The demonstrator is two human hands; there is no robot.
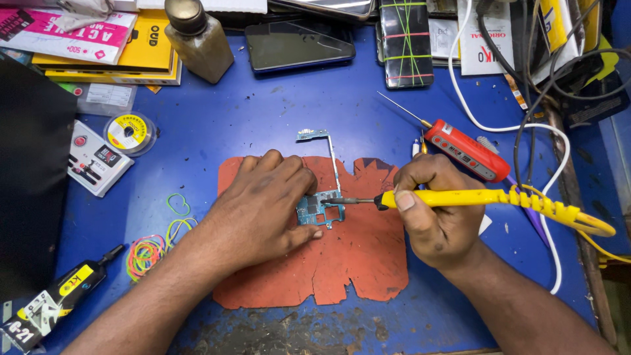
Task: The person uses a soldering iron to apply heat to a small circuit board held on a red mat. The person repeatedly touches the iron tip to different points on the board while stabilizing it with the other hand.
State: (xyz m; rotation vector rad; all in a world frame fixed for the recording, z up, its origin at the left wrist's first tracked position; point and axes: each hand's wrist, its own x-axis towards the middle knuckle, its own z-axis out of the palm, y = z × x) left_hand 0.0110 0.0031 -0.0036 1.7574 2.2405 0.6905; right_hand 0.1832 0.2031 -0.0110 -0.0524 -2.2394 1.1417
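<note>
Starting at the left, I am seeing a tangle of coloured rubber bands (150, 250) lying loose on the blue tabletop (263, 112), well apart from the work. Moving in, my left hand (263, 207) is pressing down flat, its grip released and its fingertips pinning the left edge of the small blue-green circuit board (323, 210), which is resting on the worn red-orange rubber mat (358, 263) in the middle of the tabletop. A thin flex strip (332, 154) is running up from the board toward the far side. To the right, my right hand (434, 210) is clenching its grip around the yellow-handled soldering iron (460, 197), whose dark tip is touching the board's upper edge. I am judging that the hot tip sits very near my left fingers, so a slip could burn them, and the board could skid if the pressure eases. Behind the right hand, a red pen-shaped tester (467, 152) is lying close to the iron's cord (565, 213), which could snag it.
</note>
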